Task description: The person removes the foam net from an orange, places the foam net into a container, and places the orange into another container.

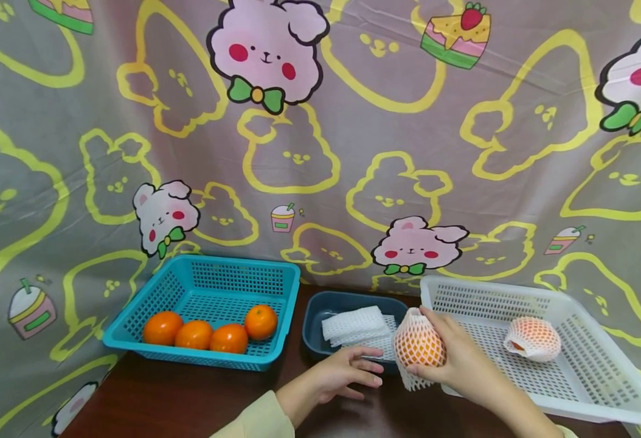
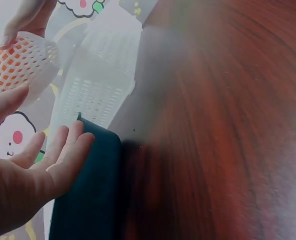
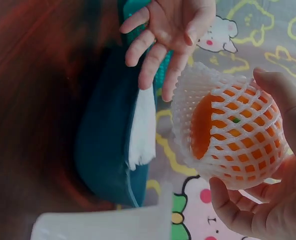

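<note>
My right hand [image 1: 460,359] grips an orange [image 3: 203,127] covered by a white foam net sleeve [image 1: 420,344], with the thumb and fingers round its sides. At one end the sleeve hangs loose, and bare orange peel shows through that opening in the right wrist view. Just left of it, my left hand [image 1: 339,376] is held with fingers spread and nothing in them, palm toward the netted orange. Behind both hands stands a dark blue bin [image 1: 314,304] with several flat white foam nets [image 1: 356,325] in it.
A turquoise basket [image 1: 238,267] at the left holds several bare oranges [image 1: 194,334]. To the right, a white basket [image 1: 589,389] contains one netted orange [image 1: 534,339]. All stand on a dark wooden table [image 1: 151,395] before a patterned curtain [image 1: 320,140].
</note>
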The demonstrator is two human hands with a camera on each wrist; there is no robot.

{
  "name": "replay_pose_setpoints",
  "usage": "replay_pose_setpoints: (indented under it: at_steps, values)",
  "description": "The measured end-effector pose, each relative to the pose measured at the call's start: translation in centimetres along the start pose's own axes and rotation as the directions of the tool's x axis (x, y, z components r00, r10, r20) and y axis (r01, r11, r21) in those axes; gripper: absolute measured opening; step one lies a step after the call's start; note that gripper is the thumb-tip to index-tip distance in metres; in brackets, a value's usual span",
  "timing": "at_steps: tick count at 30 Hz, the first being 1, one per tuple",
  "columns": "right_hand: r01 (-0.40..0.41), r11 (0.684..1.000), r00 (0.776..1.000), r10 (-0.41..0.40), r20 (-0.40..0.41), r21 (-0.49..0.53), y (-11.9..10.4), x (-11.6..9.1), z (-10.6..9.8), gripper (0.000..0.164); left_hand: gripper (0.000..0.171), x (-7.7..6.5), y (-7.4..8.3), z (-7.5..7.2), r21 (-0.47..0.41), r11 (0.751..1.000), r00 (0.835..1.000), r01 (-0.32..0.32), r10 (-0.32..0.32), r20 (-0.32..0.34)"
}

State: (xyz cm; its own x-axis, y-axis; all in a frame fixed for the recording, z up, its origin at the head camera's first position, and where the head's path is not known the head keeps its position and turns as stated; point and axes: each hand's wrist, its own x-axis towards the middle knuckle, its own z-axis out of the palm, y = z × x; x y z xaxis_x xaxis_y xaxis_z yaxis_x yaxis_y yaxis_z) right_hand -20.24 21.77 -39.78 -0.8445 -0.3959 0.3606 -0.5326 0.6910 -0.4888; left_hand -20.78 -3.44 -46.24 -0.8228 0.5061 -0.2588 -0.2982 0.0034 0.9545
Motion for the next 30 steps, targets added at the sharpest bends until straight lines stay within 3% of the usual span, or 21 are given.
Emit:
replay_pose_setpoints:
  at_steps: [12, 20, 30]
  values:
    - [0.001, 0.993, 0.992, -0.016, 0.128, 0.12, -0.8, -0.4, 3.7, 0.108, 0.048, -1.3, -1.6, -0.9, 0.029, 0.999, 0.999, 0.046, -0.045, -0.014]
    - [0.054, 0.984, 0.987, -0.078, 0.138, 0.17, -0.7, -1.1, 6.9, 0.113, 0.053, -2.0, -2.7, -1.5, 0.019, 1.0, 1.0, 0.007, -0.007, -0.023]
    - [-0.038, 0.963, 0.977, -0.019, 0.211, 0.266, -0.2, -1.8, 9.1, 0.114, 0.062, -2.5, -3.6, -2.4, 0.009, 1.0, 0.999, 0.025, -0.026, 0.038]
